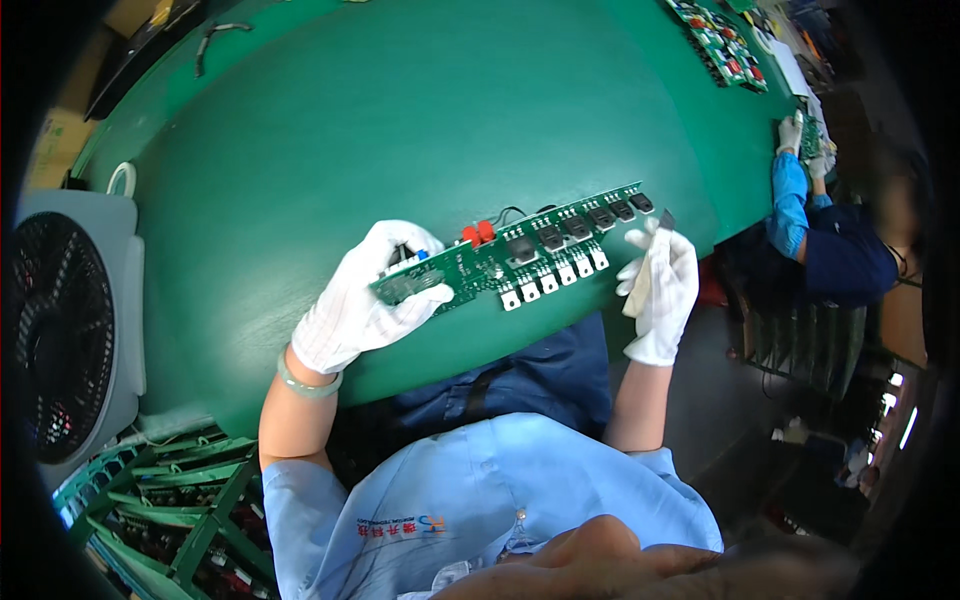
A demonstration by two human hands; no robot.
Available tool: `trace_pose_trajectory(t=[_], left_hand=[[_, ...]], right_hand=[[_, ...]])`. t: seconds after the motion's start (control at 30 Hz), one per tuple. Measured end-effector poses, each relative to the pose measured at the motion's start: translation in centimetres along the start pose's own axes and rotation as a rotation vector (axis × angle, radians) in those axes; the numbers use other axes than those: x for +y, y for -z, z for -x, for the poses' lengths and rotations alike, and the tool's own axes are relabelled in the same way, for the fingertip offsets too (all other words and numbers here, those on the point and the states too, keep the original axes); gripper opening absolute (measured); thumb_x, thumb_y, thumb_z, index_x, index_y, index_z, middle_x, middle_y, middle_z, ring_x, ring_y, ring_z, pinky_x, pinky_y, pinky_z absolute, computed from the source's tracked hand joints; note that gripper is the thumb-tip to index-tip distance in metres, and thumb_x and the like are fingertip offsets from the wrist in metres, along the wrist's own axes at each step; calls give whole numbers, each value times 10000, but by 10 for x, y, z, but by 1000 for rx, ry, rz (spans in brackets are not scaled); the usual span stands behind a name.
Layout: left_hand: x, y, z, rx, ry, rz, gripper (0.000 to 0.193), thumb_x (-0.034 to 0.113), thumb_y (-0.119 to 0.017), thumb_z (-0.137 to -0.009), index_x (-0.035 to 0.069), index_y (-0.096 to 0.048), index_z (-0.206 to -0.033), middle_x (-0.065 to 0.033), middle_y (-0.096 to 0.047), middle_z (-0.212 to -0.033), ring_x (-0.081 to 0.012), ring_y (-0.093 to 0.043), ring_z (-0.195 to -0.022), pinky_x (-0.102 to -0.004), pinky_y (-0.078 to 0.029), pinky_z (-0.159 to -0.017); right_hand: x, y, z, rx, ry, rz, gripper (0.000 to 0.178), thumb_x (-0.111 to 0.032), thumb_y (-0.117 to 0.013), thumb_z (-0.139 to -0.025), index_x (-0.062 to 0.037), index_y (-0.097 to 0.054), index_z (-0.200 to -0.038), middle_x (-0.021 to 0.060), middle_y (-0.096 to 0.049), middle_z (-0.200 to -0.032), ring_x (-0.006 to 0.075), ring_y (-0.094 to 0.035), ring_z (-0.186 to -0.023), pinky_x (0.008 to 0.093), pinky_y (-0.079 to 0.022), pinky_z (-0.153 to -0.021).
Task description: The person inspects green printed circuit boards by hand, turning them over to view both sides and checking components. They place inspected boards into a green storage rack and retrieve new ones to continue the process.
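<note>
left hand (385, 300) in white glove, forearm up from lower left, wrist bent inward — thumb across the front, fingers behind, pinching the left end of the green circuit board (480, 268). board held slanted above the near part of the green table (400, 130), right end farther from the body. right hand (665, 295), also gloved, upright just beside the board's right end — fingers curled, pinching a slim dark-tipped tool (656, 243), tip pointing up and away.
</note>
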State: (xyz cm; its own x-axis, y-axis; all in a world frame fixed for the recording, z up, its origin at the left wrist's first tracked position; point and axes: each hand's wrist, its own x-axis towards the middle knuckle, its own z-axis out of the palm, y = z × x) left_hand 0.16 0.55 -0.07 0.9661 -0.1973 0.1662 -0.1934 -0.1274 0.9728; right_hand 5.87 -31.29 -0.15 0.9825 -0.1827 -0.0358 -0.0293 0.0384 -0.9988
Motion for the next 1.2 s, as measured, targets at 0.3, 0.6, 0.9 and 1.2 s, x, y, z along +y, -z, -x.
trace_pose_trajectory(t=[0.3, 0.6, 0.9, 1.2], left_hand=[[-2, 20, -15, 107, 231, 324, 656, 112, -694, -847, -6, -378, -1409, -102, -543, -1261, -154, -552, -1094, -312, -454, -962], [11, 26, -18, 440, 326, 651, 583, 430, -193, -1047, 19, -478, -1347, -99, -550, -1312, -197, -565, -1121, -341, -452, -1003], [28, 20, -31, 536, 606, 683, 762, 543, -55, -1009, 41, -563, -1274, -107, -627, -1194, -221, -609, -1071, -341, -482, -980], [25, 19, -30, 554, 621, 692, 771, 560, -47, -999, 56, -553, -1292, -113, -623, -1201, -241, -609, -1071, -364, -492, -971]], right_hand=[[2, -19, -46, -381, -279, 57, 114, -84, -636, -872, 17, -622, -924, 8, -557, -679, 23, -377, -469, 194, -303, -449], [29, -33, -45, -445, -302, -268, 32, -3, -616, -845, 15, -589, -844, 156, -622, -1173, 55, -506, -551, 199, -399, -484], [12, -46, -37, -376, -314, -336, 193, -21, -576, -886, 61, -606, -1058, 98, -645, -1004, 64, -549, -633, 197, -436, -554], [20, -39, -43, -477, -313, -262, 424, -97, -568, -917, 86, -501, -1294, 68, -640, -1031, 64, -585, -763, 183, -457, -644]])
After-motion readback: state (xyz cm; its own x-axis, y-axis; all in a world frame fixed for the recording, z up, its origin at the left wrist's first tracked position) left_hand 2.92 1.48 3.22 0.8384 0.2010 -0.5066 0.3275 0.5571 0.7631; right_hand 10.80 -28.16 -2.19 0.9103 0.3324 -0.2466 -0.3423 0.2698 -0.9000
